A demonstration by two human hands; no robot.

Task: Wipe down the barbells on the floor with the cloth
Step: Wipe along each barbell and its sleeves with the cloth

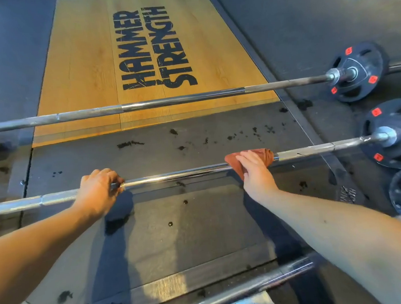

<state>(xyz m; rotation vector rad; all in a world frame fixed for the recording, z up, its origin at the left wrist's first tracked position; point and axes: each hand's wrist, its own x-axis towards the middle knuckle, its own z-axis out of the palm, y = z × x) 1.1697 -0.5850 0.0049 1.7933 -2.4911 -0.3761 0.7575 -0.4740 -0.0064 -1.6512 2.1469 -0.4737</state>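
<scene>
Barbells are lying across my view, three by my count, every long axis running left to right: the far barbell [166,101] over the wooden platform [78,65], the middle barbell [177,174] over the dark rubber mat [201,224], and the near barbell [243,288] at the bottom edge, blurred and partly cut off.

Starting at the left, my left hand [98,188] is gripping the middle barbell from above, fingers curled round the shaft, and I judge it is bracing the bar against rolling. Moving right, a bare, shiny stretch of shaft is separating the two hands, which are sitting well apart on the same bar. Then comes the one cloth [261,157], rust-coloured, wrapped round the shaft. My right hand [254,171] is lying on it with its fingers folding over the top, holding it against the metal.

What the next stroke depends on is direction. The bar is running sideways in front of both arms, so the cloth can only travel along that line. The right hand is carrying the cloth and is much nearer the dull length reaching toward the sleeve on the right. That is the way I am expecting to slide it, though the bare stretch toward the left hand is just as open.

Farthest right, three black weight plates [357,70] are showing: one on the far barbell, one on the middle one, and a third lower down whose bar I cannot make out.
</scene>
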